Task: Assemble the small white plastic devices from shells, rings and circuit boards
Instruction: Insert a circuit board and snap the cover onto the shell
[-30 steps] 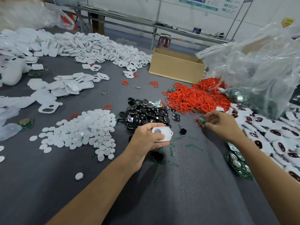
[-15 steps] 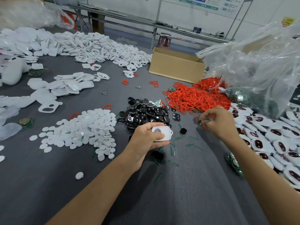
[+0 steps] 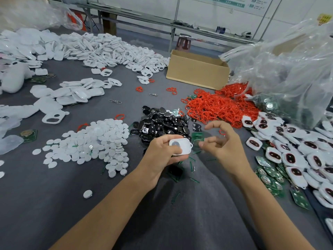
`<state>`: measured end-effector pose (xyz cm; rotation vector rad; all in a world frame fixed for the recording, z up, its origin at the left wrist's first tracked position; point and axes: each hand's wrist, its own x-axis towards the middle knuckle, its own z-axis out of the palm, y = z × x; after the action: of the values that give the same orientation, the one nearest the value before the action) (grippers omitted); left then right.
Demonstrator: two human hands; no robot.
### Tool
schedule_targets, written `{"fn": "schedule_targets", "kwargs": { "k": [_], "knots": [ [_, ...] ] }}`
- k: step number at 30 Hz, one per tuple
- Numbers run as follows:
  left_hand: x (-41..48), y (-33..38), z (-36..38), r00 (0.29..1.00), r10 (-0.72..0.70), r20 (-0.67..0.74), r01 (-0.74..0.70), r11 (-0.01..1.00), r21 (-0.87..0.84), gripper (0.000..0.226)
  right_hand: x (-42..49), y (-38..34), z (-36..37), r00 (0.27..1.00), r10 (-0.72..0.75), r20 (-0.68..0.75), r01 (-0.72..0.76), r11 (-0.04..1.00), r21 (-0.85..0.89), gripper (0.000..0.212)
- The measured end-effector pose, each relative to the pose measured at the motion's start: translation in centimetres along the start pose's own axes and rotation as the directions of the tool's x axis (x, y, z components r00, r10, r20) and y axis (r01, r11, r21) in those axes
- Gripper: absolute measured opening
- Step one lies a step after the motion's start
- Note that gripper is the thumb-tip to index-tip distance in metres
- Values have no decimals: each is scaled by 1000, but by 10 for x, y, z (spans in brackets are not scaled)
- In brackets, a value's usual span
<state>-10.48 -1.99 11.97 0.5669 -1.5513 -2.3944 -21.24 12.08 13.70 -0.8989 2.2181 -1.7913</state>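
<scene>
The left hand [image 3: 159, 156] grips a white shell [image 3: 182, 148] over the near middle of the worktop [image 3: 45, 204]. Just right, the blurred right hand [image 3: 223, 144] curls its fingers; a green board [image 3: 197, 138] sits at its thumb tip, but I cannot tell whether it is pinched.

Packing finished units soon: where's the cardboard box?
Head view, far right of centre: box between the white shells and the plastic bag, behind the red rings.

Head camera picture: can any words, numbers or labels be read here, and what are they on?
Nothing here can be read.
Wall poster: green-banded print, too blurred.
Yellow tag behind the plastic bag: marks too small.
Black parts pile: pale marks, too small.
</scene>
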Motion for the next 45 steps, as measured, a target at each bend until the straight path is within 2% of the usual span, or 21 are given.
{"fn": "schedule_targets", "kwargs": {
  "k": [3, 8, 16, 19, 21, 24, 27, 33, 37, 41, 45],
  "knots": [
    [1, -1, 0, 1000, 0, -3, 1, 1000, 17, 35, -2, -4, 2, 1000, -9, 21, 6, 994, 105, 36],
    [2, -1, 0, 1000, -3, 9, 3, 1000, 25, 33, -3, -8, 4, 999, -47, -16, 47, 998, 29, 27],
    [2, -1, 0, 997, -1, 75, -4, 998, 63, 36, -5, -16, 14, 990, -17, 142, 6, 997, 79, 28],
    [2, -1, 1, 997, 1, 79, -4, 999, 42, 31, -5, -14, 20, 993, -32, 114, 37, 999, -40, 33],
    [2, -1, 2, 997, 3, 77, -5, 999, 35, 26, -5, -11, 23, 993, -106, 59, 116, 976, -186, 36],
    [2, -1, 2, 998, 4, 70, -5, 1000, 20, 23, -7, -9, 25, 963, -268, 35, 260, 884, -388, 25],
    [3, -2, 2, 998, -1, 55, 1, 1000, 3, 23, -9, -5, 24, 928, -369, 62, 349, 795, -495, 16],
    [4, -3, 1, 998, 7, 69, -7, 1000, 6, 25, -13, -5, 25, 876, -471, 108, 444, 694, -567, 10],
    [5, -3, 0, 997, 7, 83, -7, 1000, -3, 26, -15, -5, 24, 900, -412, 140, 413, 707, -574, 19],
    [5, -4, -1, 996, 3, 92, -3, 1000, 2, 26, -15, -4, 23, 911, -380, 160, 398, 709, -582, 19],
    [3, -4, -2, 994, 6, 109, -14, 997, 74, 40, -15, -4, 19, 915, -373, 158, 392, 718, -576, 16]
  ]
}}
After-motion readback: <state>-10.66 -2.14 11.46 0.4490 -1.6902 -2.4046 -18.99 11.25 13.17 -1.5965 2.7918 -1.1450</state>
